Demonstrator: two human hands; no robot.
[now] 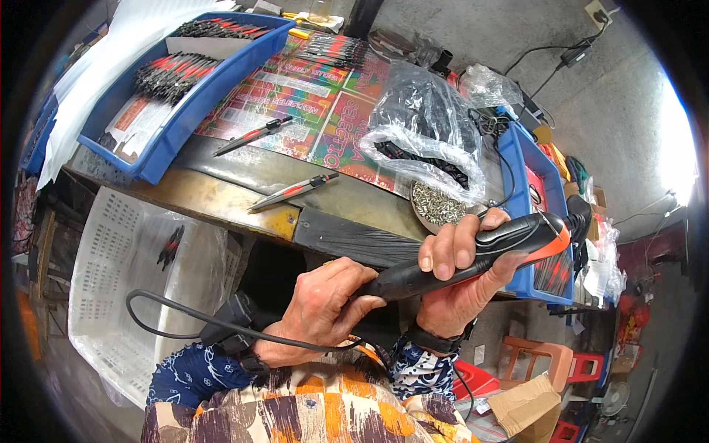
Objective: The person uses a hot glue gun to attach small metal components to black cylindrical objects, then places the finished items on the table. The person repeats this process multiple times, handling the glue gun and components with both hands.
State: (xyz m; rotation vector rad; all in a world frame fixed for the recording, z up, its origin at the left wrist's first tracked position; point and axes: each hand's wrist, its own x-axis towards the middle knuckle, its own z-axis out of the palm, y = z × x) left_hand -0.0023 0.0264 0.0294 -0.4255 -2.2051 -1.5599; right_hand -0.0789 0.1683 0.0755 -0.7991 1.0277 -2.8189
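A long black handheld tool-like object with an orange-red edge [509, 240] is held up in front of me, slanting up to the right; I cannot tell its exact kind. My right hand [465, 269] wraps its wider end, where a thin metal pin shows near the tip. My left hand [325, 306] closes thumb and fingers on its narrower end. A black cable loops past my left wrist, where a dark box is strapped. Beyond my hands, two slim pointed pieces in black, red and grey [295, 192] lie apart on the bench. A bowl of small metal screws [437, 204] sits beside my right fingers.
At left a blue tray [166, 151] holds bundled black-and-red pieces, above a white perforated basket [111, 273]. A clear plastic bag [421, 111] of dark parts stands behind the bowl. Another blue bin [521, 192] is at right. Stools and a cardboard box [526, 406] lie below right.
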